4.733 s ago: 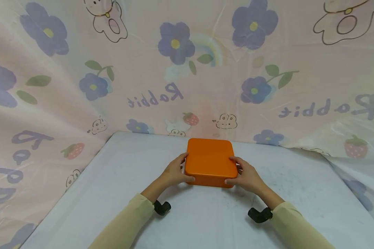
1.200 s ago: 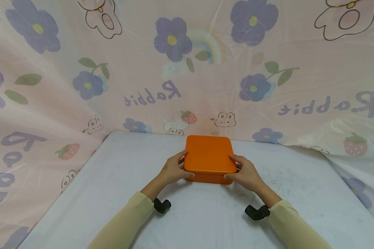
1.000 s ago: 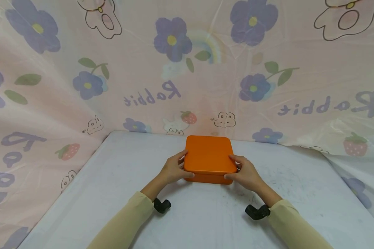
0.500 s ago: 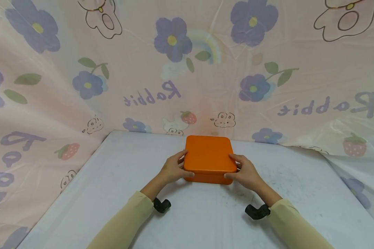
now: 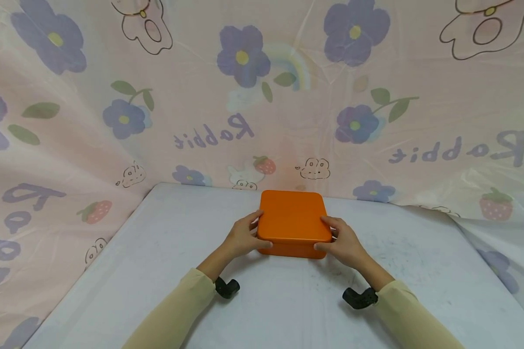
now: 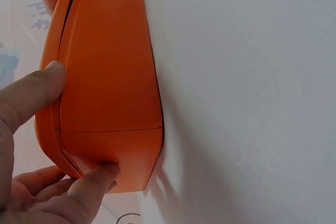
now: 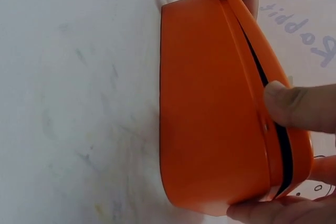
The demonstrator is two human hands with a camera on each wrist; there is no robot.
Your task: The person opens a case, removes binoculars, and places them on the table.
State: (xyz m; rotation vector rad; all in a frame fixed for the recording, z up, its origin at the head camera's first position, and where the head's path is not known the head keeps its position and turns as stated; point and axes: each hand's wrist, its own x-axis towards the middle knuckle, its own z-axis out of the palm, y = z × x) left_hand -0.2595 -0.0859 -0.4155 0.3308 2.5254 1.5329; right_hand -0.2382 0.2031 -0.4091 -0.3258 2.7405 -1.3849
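An orange square box with rounded corners stands on the white table, its lid on top. My left hand grips the near left corner, thumb at the lid's front edge and fingers along the left side. At the near right corner my right hand holds it the same way. A dark gap runs between lid and box in the right wrist view, wider toward the right thumb. Only a thin dark slit near the right hand shows in the left wrist view. The inside of the box is hidden.
The white table spreads around the box, with dark smudges on its right part. A pink curtain printed with flowers and rabbits hangs behind and at the sides. A black curved piece sticks out at each wrist.
Both hands and the box stay put over the last second. Against the oldest frame, the whole head view has shifted slightly, while both hands keep the same hold at the near corners.
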